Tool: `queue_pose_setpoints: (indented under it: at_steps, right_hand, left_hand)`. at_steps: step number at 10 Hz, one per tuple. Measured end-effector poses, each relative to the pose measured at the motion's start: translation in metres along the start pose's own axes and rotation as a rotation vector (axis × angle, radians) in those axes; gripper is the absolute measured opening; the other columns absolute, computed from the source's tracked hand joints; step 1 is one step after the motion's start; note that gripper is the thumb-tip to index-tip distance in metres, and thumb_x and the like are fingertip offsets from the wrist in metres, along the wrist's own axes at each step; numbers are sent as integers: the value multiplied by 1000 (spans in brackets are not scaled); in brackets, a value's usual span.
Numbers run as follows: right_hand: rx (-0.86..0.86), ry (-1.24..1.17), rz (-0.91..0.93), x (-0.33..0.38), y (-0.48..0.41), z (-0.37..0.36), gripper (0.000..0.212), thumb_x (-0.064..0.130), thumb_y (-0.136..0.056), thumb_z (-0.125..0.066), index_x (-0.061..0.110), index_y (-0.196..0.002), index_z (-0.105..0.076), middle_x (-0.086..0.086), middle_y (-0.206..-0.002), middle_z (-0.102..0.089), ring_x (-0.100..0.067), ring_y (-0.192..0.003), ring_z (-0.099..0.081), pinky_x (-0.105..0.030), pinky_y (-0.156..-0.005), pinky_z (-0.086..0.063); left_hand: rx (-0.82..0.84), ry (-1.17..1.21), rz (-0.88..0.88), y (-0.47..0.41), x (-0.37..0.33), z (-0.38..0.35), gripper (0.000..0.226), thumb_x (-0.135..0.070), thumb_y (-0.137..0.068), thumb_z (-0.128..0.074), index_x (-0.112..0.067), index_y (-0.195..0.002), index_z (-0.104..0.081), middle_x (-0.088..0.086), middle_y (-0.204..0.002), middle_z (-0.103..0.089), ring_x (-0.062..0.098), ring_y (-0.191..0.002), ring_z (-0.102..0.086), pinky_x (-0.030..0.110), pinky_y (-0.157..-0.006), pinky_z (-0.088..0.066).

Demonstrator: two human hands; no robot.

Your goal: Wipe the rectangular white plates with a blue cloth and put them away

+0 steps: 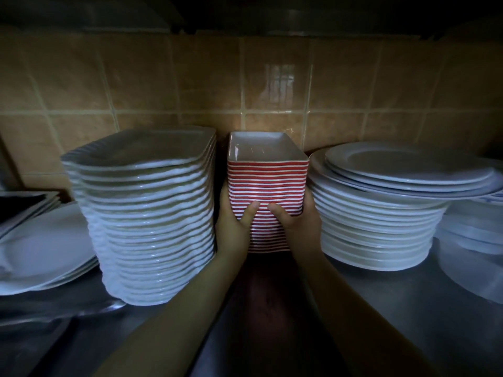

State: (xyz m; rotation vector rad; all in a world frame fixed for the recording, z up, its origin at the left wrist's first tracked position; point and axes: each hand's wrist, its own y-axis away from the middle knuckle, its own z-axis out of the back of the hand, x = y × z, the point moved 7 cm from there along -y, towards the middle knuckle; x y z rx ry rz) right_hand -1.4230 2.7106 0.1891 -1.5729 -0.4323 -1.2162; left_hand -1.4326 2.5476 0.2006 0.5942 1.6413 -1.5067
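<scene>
At the far left a low pile of flat white plates lies on the grey metal tabletop. Just beside it stands a tall stack of wavy-rimmed white plates. The left hand grips the left side of a stack of rectangular white plates with red edges, its thumb laid across the striped front. This stack sits in the middle, in the narrow gap between the taller stack and a stack of round white plates, close to the beige tiled wall. The right hand clasps its right side, thumb on the front near the other thumb. I cannot tell whether the stack rests on the tabletop or is lifted just above it
</scene>
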Motion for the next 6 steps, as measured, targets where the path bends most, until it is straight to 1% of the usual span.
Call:
queue_pose_setpoints:
  at_steps: [1, 2, 3, 4, 5, 6]
  right_hand:
    - [17, 11, -32, 2, 2, 0, 63, 33, -75, -77, 26, -131, -50, 19, -107, -62, 17, -89, -56, 1, -72, -38]
    - [29, 61, -78, 6, 0, 3, 68, 35, -72, -79, 22, -132, -49, 9, -116, -62, -6, -100, -59, -21, -86, -43]
    - [15, 62, -96, 13, 2, 9, 67, 29, -72, -80, 17, -131, -51, 4, -117, -63, -14, -106, -61, -30, -94, -46]
    - [6, -32, -108, 19, 10, 16, 64, 20, -74, -79, 15, -130, -50, 5, -117, -63, -13, -108, -61, -37, -99, -46]
    - [10, -81, -101, 20, 22, 24, 51, 14, -78, -76, 21, -122, -50, 12, -108, -61, -10, -104, -59, -39, -101, -45]
    - [26, -78, -145, 19, 38, 29, 41, 11, -81, -72, 17, -116, -51, 3, -112, -62, -13, -107, -58, -40, -103, -43]
  left_hand:
    - [25, -15, 42, 0, 0, 0, 65, -16, -85, -65, -11, -141, -33, 5, -136, -50, 16, -122, -49, 26, -104, -36]
    - [64, -74, 88, -3, -6, 1, 66, -17, -85, -65, -10, -142, -32, 7, -136, -49, 16, -119, -49, 19, -98, -35]
    - [101, -114, 107, -2, -13, 2, 67, -13, -85, -65, -6, -142, -30, 11, -138, -47, 24, -124, -47, 29, -104, -35]
    - [123, -128, 123, 1, -19, 5, 64, -7, -81, -67, 0, -137, -36, 16, -132, -51, 28, -120, -51, 36, -103, -38]
    - [138, -113, 97, 11, -25, 11, 54, -3, -80, -67, 3, -128, -45, 19, -125, -57, 29, -114, -55, 39, -99, -42]
    - [181, -135, 143, 27, -27, 17, 46, -3, -82, -65, 5, -125, -49, 19, -123, -57, 30, -115, -55, 39, -100, -41]
